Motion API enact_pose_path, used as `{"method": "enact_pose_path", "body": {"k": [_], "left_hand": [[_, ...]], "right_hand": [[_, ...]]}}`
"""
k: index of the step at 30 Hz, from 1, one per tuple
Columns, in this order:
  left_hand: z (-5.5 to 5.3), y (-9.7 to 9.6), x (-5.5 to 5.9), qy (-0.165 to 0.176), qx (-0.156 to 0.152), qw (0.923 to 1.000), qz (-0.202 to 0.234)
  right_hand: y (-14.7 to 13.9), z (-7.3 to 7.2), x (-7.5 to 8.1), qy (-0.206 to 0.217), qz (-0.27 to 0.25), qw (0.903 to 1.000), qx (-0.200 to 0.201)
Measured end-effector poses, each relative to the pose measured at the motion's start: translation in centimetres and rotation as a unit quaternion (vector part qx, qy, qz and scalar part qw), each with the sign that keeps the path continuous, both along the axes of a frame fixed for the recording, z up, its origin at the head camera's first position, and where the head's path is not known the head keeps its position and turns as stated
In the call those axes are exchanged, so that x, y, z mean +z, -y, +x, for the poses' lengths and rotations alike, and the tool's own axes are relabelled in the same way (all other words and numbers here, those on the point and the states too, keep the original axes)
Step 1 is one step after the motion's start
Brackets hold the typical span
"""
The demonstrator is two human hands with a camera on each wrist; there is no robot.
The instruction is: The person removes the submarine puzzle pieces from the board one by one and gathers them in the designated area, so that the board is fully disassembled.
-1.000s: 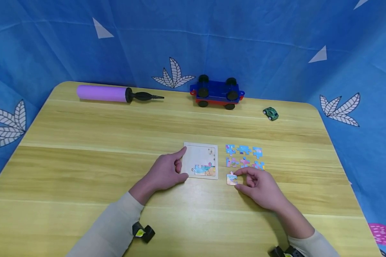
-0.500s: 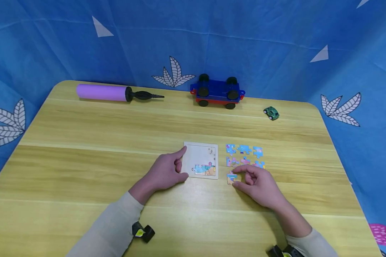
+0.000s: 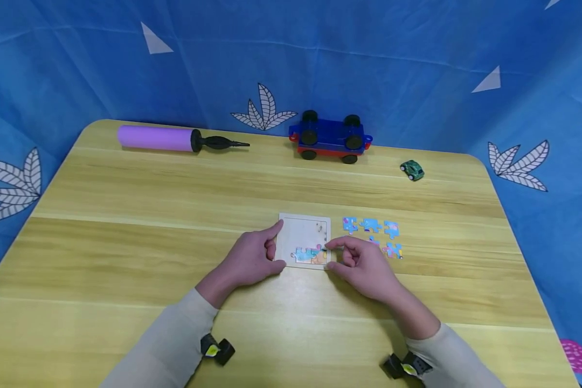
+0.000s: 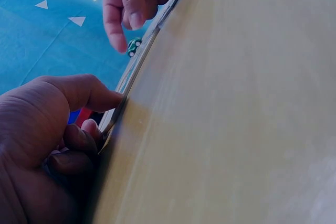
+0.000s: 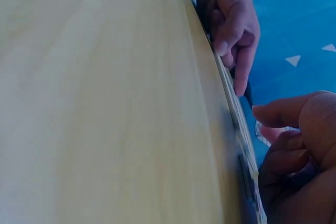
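Observation:
A square puzzle board point(image 3: 298, 229) lies on the table, with joined jigsaw pieces point(image 3: 304, 255) in its lower right part. My left hand point(image 3: 249, 258) holds the board at its left edge, index finger and thumb spread along it. My right hand point(image 3: 366, 269) is at the board's lower right corner, index fingertip and thumb tip apart. In the left wrist view, nothing shows between the right hand's fingers point(image 4: 119, 19). Loose jigsaw pieces point(image 3: 391, 230) lie in rows right of the board, partly hidden by the right hand.
Along the table's point(image 3: 150, 188) far edge lie a purple hand pump point(image 3: 155, 138), an upturned blue and red toy wagon point(image 3: 330, 137) and a small green toy car point(image 3: 412, 170). A blue patterned cloth point(image 3: 393, 54) hangs behind.
My right hand has moved left from the nearest loose jigsaw piece to the board's right edge. That piece is out of sight now, where the hand covers its spot. The left hand stays put.

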State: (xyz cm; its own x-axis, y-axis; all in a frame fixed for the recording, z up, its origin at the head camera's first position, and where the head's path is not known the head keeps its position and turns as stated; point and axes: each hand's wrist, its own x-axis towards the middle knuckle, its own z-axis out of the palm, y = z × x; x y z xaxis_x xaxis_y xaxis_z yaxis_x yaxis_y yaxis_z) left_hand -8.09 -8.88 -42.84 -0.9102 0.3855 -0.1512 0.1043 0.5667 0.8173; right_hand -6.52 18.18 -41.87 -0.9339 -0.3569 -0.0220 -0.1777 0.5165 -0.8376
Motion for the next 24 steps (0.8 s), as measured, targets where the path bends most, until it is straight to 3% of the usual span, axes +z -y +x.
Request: {"method": "enact_pose_path", "body": {"k": [24], "left_hand": [[0.0, -0.1, 0.1, 0.003, 0.004, 0.9999, -0.012]], "right_hand": [[3.3, -1.0, 0.1, 0.031, 0.031, 0.9982, 0.040]]}}
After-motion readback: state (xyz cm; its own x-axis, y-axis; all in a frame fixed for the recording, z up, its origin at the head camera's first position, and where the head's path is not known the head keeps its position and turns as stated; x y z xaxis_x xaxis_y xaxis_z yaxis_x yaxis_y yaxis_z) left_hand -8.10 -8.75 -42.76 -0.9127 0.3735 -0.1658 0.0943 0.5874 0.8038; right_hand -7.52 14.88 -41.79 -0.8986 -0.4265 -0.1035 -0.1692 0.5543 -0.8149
